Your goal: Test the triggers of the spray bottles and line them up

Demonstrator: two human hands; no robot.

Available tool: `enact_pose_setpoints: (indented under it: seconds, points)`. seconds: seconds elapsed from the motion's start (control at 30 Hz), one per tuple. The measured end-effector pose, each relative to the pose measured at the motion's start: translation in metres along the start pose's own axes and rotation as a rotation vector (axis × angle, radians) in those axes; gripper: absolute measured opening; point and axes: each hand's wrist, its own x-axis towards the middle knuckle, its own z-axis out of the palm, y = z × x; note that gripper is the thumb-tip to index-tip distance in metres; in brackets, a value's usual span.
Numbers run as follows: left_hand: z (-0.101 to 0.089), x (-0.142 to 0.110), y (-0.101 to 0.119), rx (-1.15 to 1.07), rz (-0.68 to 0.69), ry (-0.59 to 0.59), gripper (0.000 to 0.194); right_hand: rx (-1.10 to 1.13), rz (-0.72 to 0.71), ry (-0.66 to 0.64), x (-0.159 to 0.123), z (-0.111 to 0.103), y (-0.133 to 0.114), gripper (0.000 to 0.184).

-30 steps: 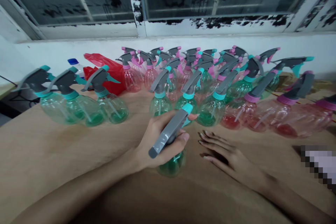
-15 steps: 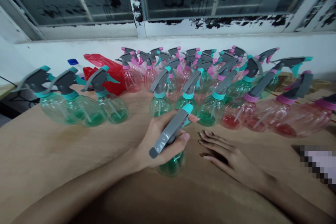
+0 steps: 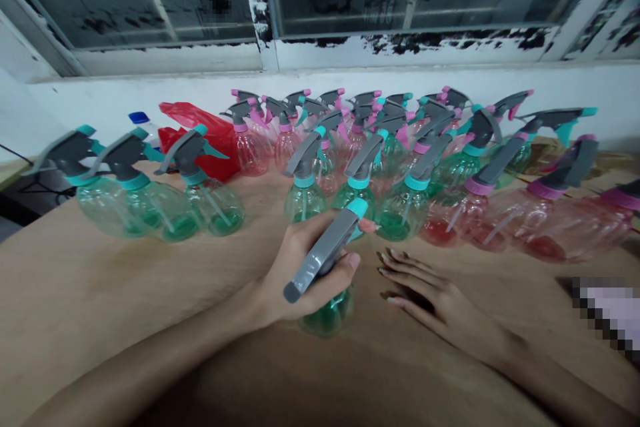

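A green spray bottle (image 3: 327, 317) with a grey and turquoise spray head is at the near middle of the table. My left hand (image 3: 295, 267) is closed around the neck below its head, the thumb on the near side. The fingers on the far side are partly hidden by the head. To the right, my right hand (image 3: 435, 297) lies palm down on the wooden table (image 3: 210, 293), fingers stretched out and apart from the bottle. Just beyond the hands stand more green spray bottles (image 3: 397, 217) in a row.
Three green spray bottles (image 3: 177, 213) stand at the left. Red-tinted spray bottles (image 3: 545, 223) line the right, with several pink-headed ones (image 3: 250, 150) behind. A red plastic bag (image 3: 220, 147) and a blue-capped bottle (image 3: 140, 119) sit near the wall. A blurred-out object (image 3: 613, 313) lies at the right edge.
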Motion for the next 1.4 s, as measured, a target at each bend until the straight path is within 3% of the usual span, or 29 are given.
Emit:
enact_pose_setpoints:
  seconds: [0.47,0.77,1.4]
  points:
    - [-0.0054,0.0013,0.0029,0.016,0.117,0.020,0.008,0.013,-0.002,0.010,0.0007,-0.0007,-0.0004,0.041]
    - [-0.0040,0.0014,0.0001,-0.024,-0.015,-0.010,0.024,-0.010,-0.003,0.005,0.0005,-0.0007,-0.0015,0.040]
    - [0.0008,-0.0018,0.0022,0.009,0.034,-0.011,0.029,0.028,-0.014,0.033,0.0001,0.0007,0.0011,0.041]
